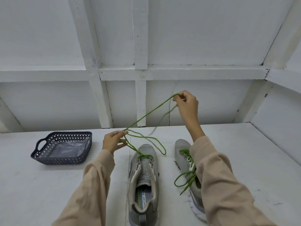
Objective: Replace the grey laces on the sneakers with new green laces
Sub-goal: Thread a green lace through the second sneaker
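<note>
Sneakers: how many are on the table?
2. The middle sneaker lies straight ahead, laced only at its front eyelets; the right sneaker lies beside it, laced green and partly hidden by the right sleeve.

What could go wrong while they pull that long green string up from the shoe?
The green lace seems to pass only through the lowest holes of the left sneaker. If the right hand pulls too far, one end might slip out or come out uneven. Its slack loop droops by the toe and could knot. The right sleeve lies over the laced sneaker and might snag its bow.
</note>
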A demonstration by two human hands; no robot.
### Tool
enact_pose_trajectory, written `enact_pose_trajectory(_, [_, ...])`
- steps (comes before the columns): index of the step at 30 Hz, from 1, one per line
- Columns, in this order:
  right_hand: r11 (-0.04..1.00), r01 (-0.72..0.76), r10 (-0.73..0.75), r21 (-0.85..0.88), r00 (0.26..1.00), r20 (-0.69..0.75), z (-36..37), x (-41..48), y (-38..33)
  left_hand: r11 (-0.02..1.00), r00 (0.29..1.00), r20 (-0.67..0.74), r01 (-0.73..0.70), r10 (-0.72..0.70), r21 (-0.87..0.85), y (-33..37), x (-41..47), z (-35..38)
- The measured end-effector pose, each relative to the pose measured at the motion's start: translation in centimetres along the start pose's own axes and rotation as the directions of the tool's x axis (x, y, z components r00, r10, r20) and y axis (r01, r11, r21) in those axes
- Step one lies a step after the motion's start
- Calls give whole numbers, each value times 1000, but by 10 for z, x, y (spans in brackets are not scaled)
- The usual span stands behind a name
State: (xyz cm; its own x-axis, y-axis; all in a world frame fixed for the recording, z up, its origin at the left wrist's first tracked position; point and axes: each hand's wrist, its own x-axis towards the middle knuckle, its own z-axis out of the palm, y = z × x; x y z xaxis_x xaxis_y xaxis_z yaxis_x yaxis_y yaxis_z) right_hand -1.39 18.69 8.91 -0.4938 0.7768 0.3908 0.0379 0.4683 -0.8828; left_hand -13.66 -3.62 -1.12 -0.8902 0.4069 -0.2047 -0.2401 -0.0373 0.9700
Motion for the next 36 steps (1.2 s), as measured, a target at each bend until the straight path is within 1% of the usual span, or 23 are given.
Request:
enact_pose_trajectory(2, [998,-31,32,50,999,-19,-3,0,1,993,999,9,35,-35,-113,-4,0,-5])
enact_pose_trajectory(4, [994,-72,73,82,997,-6,-6,-2,3,966,999,8,35,-34,-255,-5,-1,-8])
enact_pose_trajectory(6, [991,-109,108,76,994,24,-6,-3,8,933,999,-33,-18,7,-360,-2,0,-12])
enact_pose_trajectory(8, [990,-125,122,58,991,60,-5,-5,13,911,993,-95,-102,70,-400,4,2,-15])
enact_pose_trajectory(11, [991,-125,122,35,988,98,-4,-8,20,889,960,-208,-254,185,-380,18,3,-19])
enact_pose_trajectory(14, [995,-102,101,11,990,100,-3,-11,22,863,896,-316,-407,312,-300,34,5,-21])
enact_pose_trajectory(16, [996,-91,90,0,988,125,-2,-13,19,848,855,-332,-481,398,-222,42,7,-22])
enact_pose_trajectory(17, [996,-89,86,10,983,162,-1,-15,15,847,842,-314,-504,439,-167,45,6,-22])
enact_pose_trajectory(19, [993,-96,70,71,950,305,3,-21,5,843,824,-237,-536,514,-36,48,3,-19])
enact_pose_trajectory(20, [988,-111,61,105,916,397,5,-25,-1,833,814,-193,-552,548,33,48,0,-15])
enact_pose_trajectory(22, [982,-147,52,122,819,572,14,-34,-8,793,790,-96,-590,606,152,47,-5,-6])
enact_pose_trajectory(25, [997,-72,66,-24,667,742,36,-50,-10,721,745,44,-658,666,218,43,-11,11])
enact_pose_trajectory(26, [997,-42,77,-65,627,775,44,-55,-9,717,741,59,-664,669,210,41,-13,16])
enact_pose_trajectory(27, [996,-31,88,-86,603,793,53,-59,-7,726,747,58,-660,663,192,39,-14,20])
enact_pose_trajectory(28, [996,-33,88,-86,597,797,60,-63,-4,744,759,48,-647,649,167,38,-16,23])
enact_pose_trajectory(31, [997,-55,81,-59,649,756,76,-69,3,792,798,39,-602,602,98,34,-19,26])
enact_pose_trajectory(34, [994,-110,71,7,689,721,77,-67,-1,805,809,67,-588,584,84,32,-21,20])
enact_pose_trajectory(36, [990,-130,56,57,724,688,73,-65,-6,797,804,84,-595,589,104,31,-23,15])
